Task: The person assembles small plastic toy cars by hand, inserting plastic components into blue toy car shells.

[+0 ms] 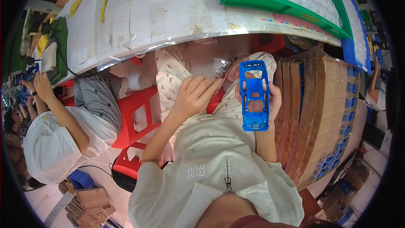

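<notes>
My right hand (275, 101) is closed around a blue toy car body shell (254, 85), gripping it by its long sides. The shell is held upright in front of my lap, with open window gaps and small round details at both ends. To its left, my left hand (195, 96) pinches a small clear plastic piece (220, 65) that looks like a car window insert. The clear piece is beside the shell and apart from it. Part of the insert is hidden by my fingertips.
Yellow-handled cutters (105, 3) lie on the white worktable (156, 17). At its far right stands a green tray (291, 12) of clear plastic parts. Stacked cardboard layers (314, 114) holding blue parts rise at my right. A co-worker (63, 143) sits at left near a red stool (137, 116).
</notes>
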The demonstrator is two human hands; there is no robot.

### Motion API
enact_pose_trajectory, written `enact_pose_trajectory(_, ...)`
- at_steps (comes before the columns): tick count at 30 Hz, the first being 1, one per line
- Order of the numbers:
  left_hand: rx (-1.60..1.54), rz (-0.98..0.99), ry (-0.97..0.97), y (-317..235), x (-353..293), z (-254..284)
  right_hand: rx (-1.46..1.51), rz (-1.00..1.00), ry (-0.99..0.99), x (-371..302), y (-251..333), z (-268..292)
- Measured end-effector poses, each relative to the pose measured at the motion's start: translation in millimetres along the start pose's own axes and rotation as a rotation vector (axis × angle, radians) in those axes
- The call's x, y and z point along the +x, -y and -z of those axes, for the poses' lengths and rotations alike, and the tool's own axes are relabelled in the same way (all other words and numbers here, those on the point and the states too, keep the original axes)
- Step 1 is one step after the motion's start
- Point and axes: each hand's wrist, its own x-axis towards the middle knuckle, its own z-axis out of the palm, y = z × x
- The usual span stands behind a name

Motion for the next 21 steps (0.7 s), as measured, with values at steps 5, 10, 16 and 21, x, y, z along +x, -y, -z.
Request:
enact_pose_trajectory(5,-0.424,0.189,-0.363,-29,2,-3,0.050,0.169,-0.122,0,-10,-11)
enact_pose_trajectory(10,-1.004,0.574,-0.845,-71,33,-13,-0.126,0.447,-0.246,0,-47,-35)
enact_pose_trajectory(16,-1.095,0.640,-0.892,-36,49,-5,0.024,0.362,0.018,-9,-41,-38)
enact_pose_trajectory(21,-1.173,0.668,-0.785,-2,51,-8,0.296,-0.071,0.120,-22,-21,-36)
